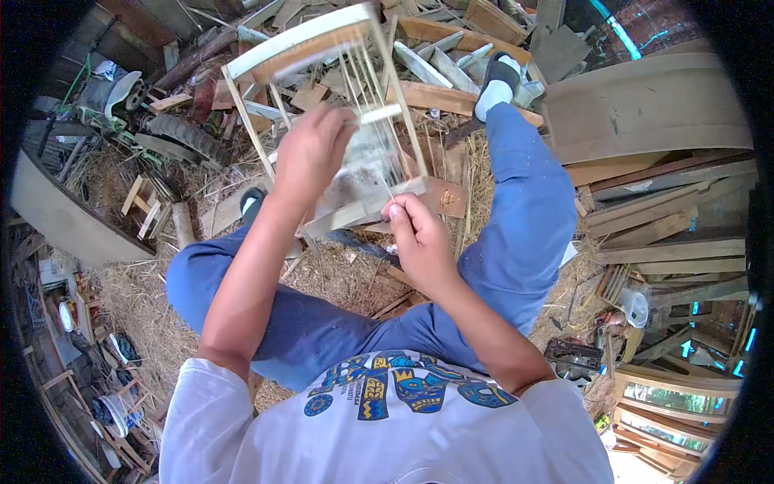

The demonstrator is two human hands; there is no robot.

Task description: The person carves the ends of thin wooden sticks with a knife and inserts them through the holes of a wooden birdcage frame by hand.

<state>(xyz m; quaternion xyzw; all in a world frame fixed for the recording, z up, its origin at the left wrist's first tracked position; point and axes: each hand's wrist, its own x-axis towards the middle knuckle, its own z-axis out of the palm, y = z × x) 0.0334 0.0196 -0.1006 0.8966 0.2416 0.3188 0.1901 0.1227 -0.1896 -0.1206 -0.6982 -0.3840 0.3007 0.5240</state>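
Between my knees stands a pale wooden frame, tilted, with a curved top rail and thin light strings running lengthwise down its right half. My left hand is over the middle of the frame, its fingers bent and pressed together by the crossbar; what they pinch is hidden. At the lower right corner my right hand pinches a string between thumb and forefinger, just beside the lower wooden bar. The upper part of the frame looks slightly blurred.
Scrap boards are heaped behind the frame. Straw covers the ground. A curved panel and stacked planks stand at the right; another panel leans at the left near a tyre.
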